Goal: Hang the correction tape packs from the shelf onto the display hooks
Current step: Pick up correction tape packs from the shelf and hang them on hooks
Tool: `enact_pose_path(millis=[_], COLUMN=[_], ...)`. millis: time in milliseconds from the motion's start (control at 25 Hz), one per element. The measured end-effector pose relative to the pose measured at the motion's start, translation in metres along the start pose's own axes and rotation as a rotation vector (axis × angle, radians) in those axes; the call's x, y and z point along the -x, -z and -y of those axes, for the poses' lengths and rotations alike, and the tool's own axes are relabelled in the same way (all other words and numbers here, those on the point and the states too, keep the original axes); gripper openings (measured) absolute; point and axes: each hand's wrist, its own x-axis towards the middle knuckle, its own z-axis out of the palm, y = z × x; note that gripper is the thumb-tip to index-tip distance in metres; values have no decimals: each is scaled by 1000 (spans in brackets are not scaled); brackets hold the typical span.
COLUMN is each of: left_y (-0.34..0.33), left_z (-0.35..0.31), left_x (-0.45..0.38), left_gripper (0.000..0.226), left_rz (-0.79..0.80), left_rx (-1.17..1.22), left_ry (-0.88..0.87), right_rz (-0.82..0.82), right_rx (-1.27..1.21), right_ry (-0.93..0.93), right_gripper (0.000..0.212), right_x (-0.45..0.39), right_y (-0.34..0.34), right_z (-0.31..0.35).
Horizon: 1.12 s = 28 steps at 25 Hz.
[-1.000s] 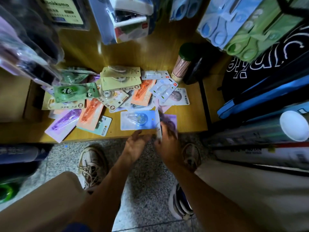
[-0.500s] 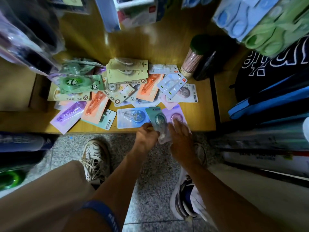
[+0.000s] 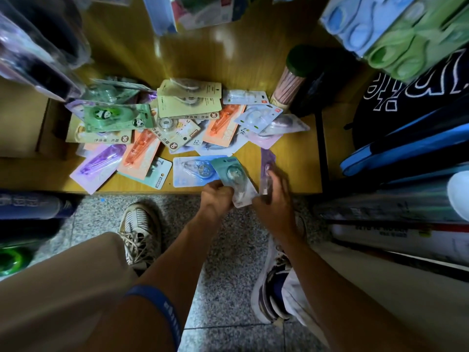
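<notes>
The step in hand looks like gathering: packs are being picked off the low wooden shelf (image 3: 291, 158) before any are carried up to the hooks, and none of the loose ones is hung yet. The left hand (image 3: 218, 199) has its fingers curled round the lower end of a teal pack (image 3: 232, 174), which slants up over the shelf's front edge. The right hand (image 3: 275, 199) pinches a purple pack (image 3: 266, 168) that stands nearly on edge just right of the teal one; its fingers are blurred, so how firm the grip is cannot be told. The remaining packs (image 3: 157, 133) lie in an overlapping heap across the back and left of the shelf, with a blue pack (image 3: 193, 171) flat just beside the left hand. The next move probably calls for stacking the 2 held packs with their hang holes lined up, then lifting them clear. Room is tight: a pencil tub (image 3: 291, 85) and dark goods close the right rear, hanging goods (image 3: 396, 29) crowd overhead, and rolled tubes (image 3: 406, 204) flank the right arm. The freest path is toward the person, over the speckled floor (image 3: 228, 262) between the 2 shoes.
</notes>
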Motion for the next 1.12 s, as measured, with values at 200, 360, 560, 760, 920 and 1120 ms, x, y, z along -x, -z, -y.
enact_pose_path(millis=[200, 360, 560, 760, 920, 1120], left_y=[5, 26, 81, 121, 141, 150], left_z=[-5, -6, -6, -9, -4, 5], left_x=[7, 15, 7, 15, 15, 5], left_gripper=[39, 44, 29, 36, 18, 22], left_rz=[-5, 22, -238, -379, -389, -335], left_rx=[142, 272, 344, 378, 393, 307], left_ry=[53, 77, 10, -75, -93, -96], right_rz=[78, 157, 231, 216, 483, 432], right_rx=[53, 212, -152, 71, 544, 899], right_ry=[165, 336, 228, 170, 250, 164], right_gripper=[51, 57, 42, 52, 74, 76], right_x=[26, 30, 35, 6, -5, -14], right_y=[-17, -29, -50, -85, -83, -80], right_z=[28, 44, 78, 101, 69, 79])
